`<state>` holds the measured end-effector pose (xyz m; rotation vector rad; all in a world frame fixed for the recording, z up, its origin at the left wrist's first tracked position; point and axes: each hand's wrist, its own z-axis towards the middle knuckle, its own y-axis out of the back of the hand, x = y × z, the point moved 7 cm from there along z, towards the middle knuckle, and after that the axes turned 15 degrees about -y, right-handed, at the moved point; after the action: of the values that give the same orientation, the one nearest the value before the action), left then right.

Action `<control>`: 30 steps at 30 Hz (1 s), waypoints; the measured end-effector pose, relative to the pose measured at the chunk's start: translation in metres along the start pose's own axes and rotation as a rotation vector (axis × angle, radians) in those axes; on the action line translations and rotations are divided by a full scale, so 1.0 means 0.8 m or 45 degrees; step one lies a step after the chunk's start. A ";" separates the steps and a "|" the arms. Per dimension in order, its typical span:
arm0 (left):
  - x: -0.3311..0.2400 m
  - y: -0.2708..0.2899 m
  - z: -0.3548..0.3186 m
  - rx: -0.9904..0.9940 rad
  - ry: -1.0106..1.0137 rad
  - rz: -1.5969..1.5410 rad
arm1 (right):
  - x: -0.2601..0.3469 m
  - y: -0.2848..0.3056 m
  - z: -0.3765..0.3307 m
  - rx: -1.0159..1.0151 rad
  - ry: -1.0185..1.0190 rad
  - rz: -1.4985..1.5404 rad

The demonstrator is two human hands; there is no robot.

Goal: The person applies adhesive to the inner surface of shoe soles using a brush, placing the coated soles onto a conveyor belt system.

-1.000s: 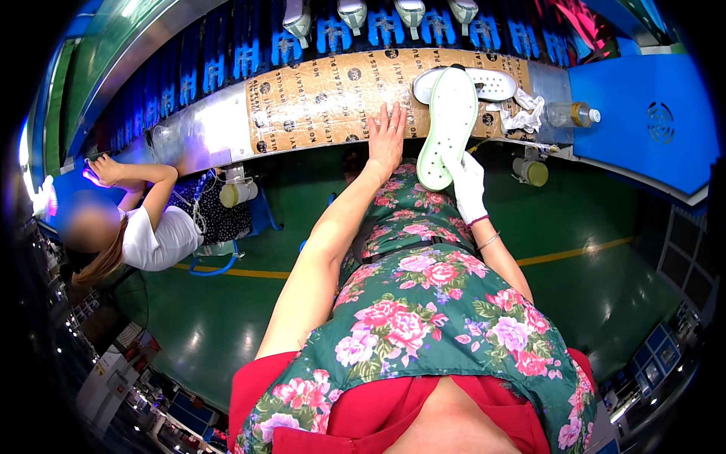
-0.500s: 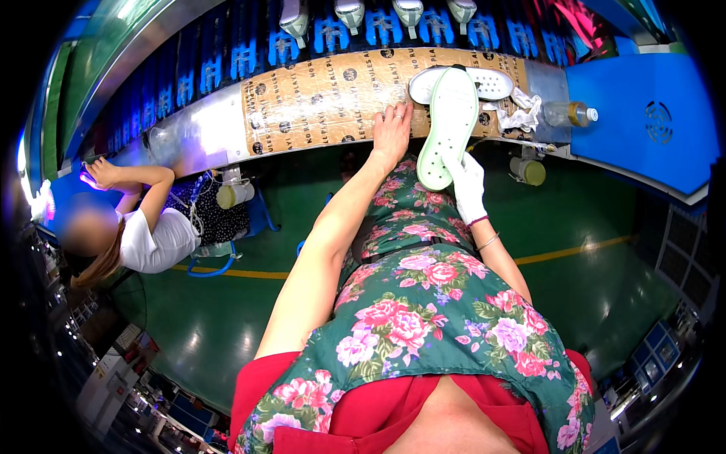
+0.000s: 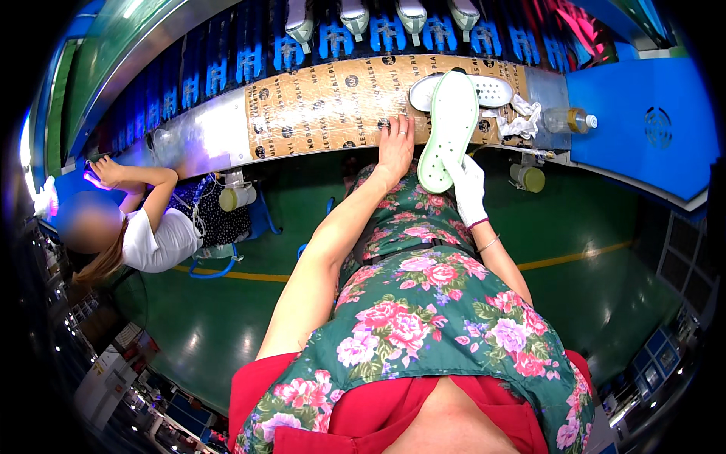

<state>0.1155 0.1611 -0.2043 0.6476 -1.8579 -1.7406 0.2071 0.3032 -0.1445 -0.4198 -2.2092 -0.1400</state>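
Note:
A pale green shoe sole (image 3: 449, 125), dotted with small holes, slants up from my right hand (image 3: 467, 185). That hand wears a white glove with bare fingertips visible, and it grips the sole's near end. Beneath the sole's far part, a white sole (image 3: 491, 92) with dark holes lies crosswise on the bench. My bare left hand (image 3: 395, 150), a ring on one finger, rests with fingers stretched out on the cardboard (image 3: 302, 113) at the bench's front edge, just left of the green sole. It holds nothing.
Crumpled white gloves (image 3: 520, 119) and a clear bottle (image 3: 563, 119) lie right of the soles, beside a blue machine panel (image 3: 643, 129). Behind the bench runs a row of blue clamps (image 3: 387, 32) with several pale shoes (image 3: 354, 17) above. A co-worker (image 3: 159, 234) sits at left.
The bench and its things appear slightly lower in the picture. My left hand has drawn back a little toward me; my right hand keeps its grip on the green sole.

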 end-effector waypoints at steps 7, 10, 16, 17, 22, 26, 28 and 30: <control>-0.009 -0.001 -0.015 -0.060 0.033 -0.074 | 0.000 -0.003 0.002 0.052 -0.018 0.044; -0.012 -0.002 -0.014 -0.007 0.009 -0.117 | 0.002 -0.003 0.003 0.068 0.028 0.044; -0.013 0.011 -0.015 -0.041 -0.042 -0.132 | 0.003 0.000 0.002 0.041 0.014 0.024; -0.014 0.011 -0.018 -0.033 -0.053 -0.130 | 0.004 0.001 0.002 0.034 0.023 0.011; -0.014 0.013 -0.026 -0.012 -0.092 -0.161 | 0.006 0.002 0.002 0.010 0.035 -0.026; -0.014 0.013 -0.023 -0.011 -0.103 -0.154 | 0.005 0.001 0.002 0.018 0.027 -0.019; -0.013 0.012 -0.023 -0.014 -0.107 -0.144 | 0.004 0.000 0.002 0.030 0.024 -0.012; -0.013 0.013 -0.023 -0.023 -0.129 -0.090 | 0.004 -0.001 0.001 0.034 0.022 -0.015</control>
<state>0.1353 0.1543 -0.1935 0.6361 -1.9056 -1.8647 0.2044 0.3037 -0.1427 -0.3891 -2.1943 -0.1199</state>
